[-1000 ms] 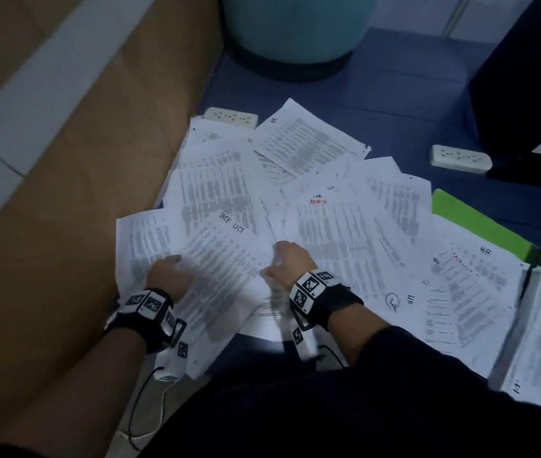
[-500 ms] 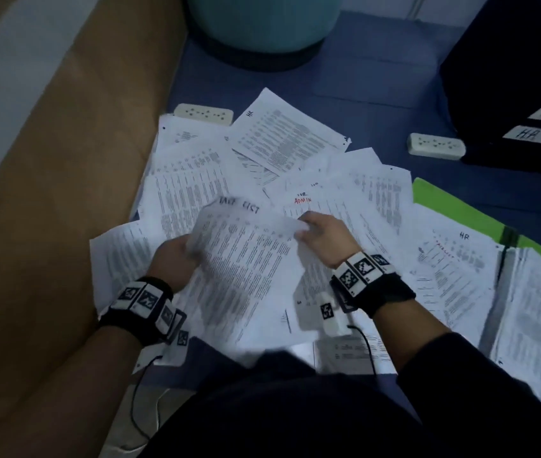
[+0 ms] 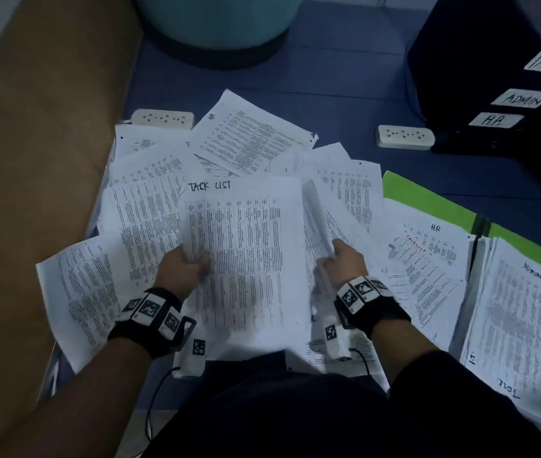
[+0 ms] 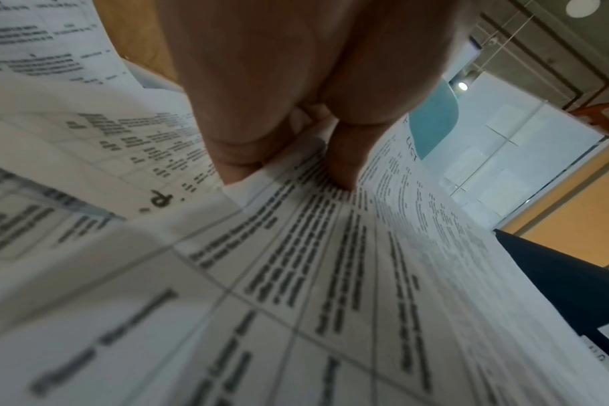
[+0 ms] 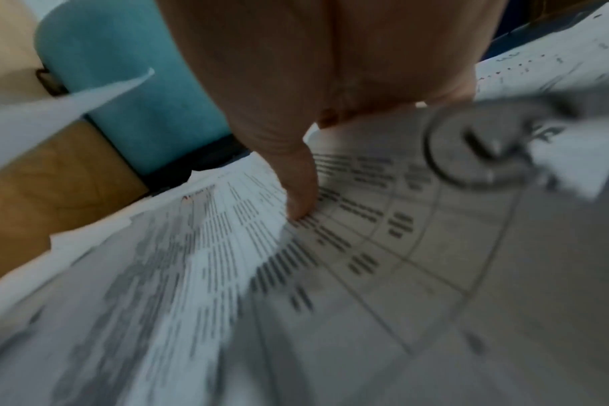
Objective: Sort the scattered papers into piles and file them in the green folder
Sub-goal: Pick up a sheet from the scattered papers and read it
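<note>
White printed "TACK LIST" sheet point(image 3: 246, 256) at frame centre, left hand point(image 3: 180, 271) pinching its left edge; right hand point(image 3: 345, 262) gripping another curled white sheet point(image 3: 317, 213) beside it.

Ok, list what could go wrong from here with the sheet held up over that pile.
1. The left hand pinches the "TACK LIST" sheet at one edge only; it may bend or slip.
2. The right hand grips a second sheet, so the two could be filed together.
3. Loose papers below overlap and cover part of the green folder; labels get missed.
</note>
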### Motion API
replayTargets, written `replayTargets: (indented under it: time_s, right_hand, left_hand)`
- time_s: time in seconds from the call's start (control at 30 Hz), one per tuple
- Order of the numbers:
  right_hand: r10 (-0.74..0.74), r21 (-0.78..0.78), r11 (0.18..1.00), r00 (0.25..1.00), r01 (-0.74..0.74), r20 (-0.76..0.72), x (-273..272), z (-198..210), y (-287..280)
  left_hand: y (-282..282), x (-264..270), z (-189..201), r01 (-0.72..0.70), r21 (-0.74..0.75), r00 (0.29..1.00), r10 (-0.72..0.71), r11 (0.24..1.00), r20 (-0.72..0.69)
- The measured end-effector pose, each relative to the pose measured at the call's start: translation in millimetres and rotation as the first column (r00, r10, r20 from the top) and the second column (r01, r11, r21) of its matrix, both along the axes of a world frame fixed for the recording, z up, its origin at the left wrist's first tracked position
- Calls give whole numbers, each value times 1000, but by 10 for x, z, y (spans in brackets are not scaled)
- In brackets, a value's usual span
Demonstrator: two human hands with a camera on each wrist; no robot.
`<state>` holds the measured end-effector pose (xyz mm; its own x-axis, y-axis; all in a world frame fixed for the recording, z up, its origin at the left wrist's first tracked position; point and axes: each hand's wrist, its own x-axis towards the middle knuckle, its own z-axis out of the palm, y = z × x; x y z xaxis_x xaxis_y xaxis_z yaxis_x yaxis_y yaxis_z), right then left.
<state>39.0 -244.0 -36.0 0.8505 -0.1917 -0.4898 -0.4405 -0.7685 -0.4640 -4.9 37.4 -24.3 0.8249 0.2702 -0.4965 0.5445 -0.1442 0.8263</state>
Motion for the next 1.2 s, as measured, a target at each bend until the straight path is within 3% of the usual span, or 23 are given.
replayTargets:
  time_s: [0.1,0.23,0.43,0.5,0.57,0.6,0.67,0.7,0.77,0.87,0.93,1.0,1.1,1.2]
  right_hand:
    - [-56,332,943,992,16,112,-60,295,-76]
    - [-29,632,773,994,-43,102,-155,421,-99]
    - [-21,808,589,999,-20,40,-179,404,-32]
    - [3,837,547,1000,5,-8,-179,378,-43]
    - [21,786,618,1000,-11,-3,-136,288,-70]
    - [-4,708,706,1000,-15,26,-86,226,-98]
    - [-64,404,914,994,21,93,54,102,-188]
    - [-67,205,978,991,43,112,124,60,-235]
    - [-29,-122,992,998,36,62,220,2,-306]
    - [46,-352,933,996,-71,-81,300,-127,-312]
    - [24,-357,932,992,-67,-126,332,-174,-294]
    - [22,-269,962,993,-52,-114,340,-162,-293]
    - [53,34,998,998,-54,23,282,-50,-363]
    - [-91,366,930,985,31,146,177,132,-410]
  left_hand:
    - [-64,40,-6,-76,-101,997,76,992,-5]
    - [-194,73,67,-56,-210,998,54,976,-17]
    - [-277,101,108,-241,-343,969,204,908,-141]
    - [-249,85,61,-207,-329,976,168,921,-142]
    - [-237,76,41,-145,-269,988,127,952,-86]
    - [-234,78,39,-124,-232,991,111,965,-69]
    - [-214,89,14,-113,-168,993,105,979,-53]
    - [-205,95,-1,-106,-153,994,101,983,-38]
    - [-187,92,-26,-79,-120,997,76,990,-31]
    - [-173,97,-68,-44,-80,998,40,996,-43]
    - [-175,107,-98,-32,-56,998,29,998,-63]
    - [-171,115,-114,-52,-52,996,48,997,-75]
    - [-134,142,-113,-59,-77,996,54,995,-69]
    - [-106,195,-67,-129,-220,991,119,967,-55]
